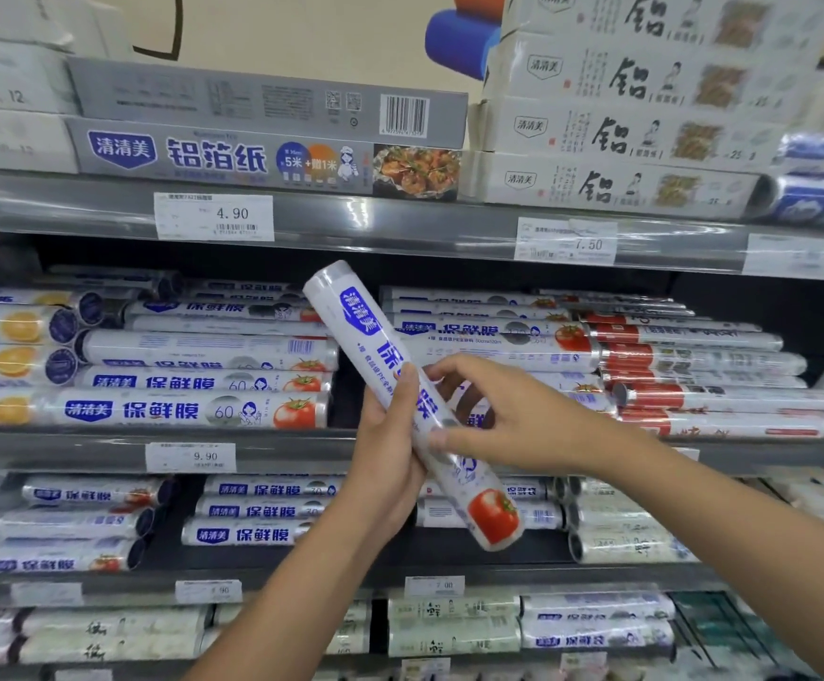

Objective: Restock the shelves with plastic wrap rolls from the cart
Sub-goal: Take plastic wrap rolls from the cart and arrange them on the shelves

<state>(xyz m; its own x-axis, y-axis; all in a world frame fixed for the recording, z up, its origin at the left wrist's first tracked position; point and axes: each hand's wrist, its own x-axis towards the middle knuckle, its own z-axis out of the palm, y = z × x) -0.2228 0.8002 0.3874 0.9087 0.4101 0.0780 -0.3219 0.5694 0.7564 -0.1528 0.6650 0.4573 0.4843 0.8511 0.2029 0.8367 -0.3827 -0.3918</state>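
Note:
A white plastic wrap roll (351, 317) with blue lettering and a tomato picture is held slanted in front of the middle shelf, its top end pointing up and left. My left hand (390, 454) grips its middle from below, thumb across the front. My right hand (513, 415) comes in from the right and pinches the roll with fingers and thumb. Behind it, stacks of the same rolls (193, 410) lie sideways on the middle shelf (80, 447), with a dark gap between the left and right stacks.
The upper shelf (400, 223) carries grey foil boxes (262, 159) and white foil boxes (621, 130). Red-ended rolls (719, 400) lie at the right of the middle shelf. Lower shelves hold more rolls (252, 513). Price tags (213, 216) line the shelf edges.

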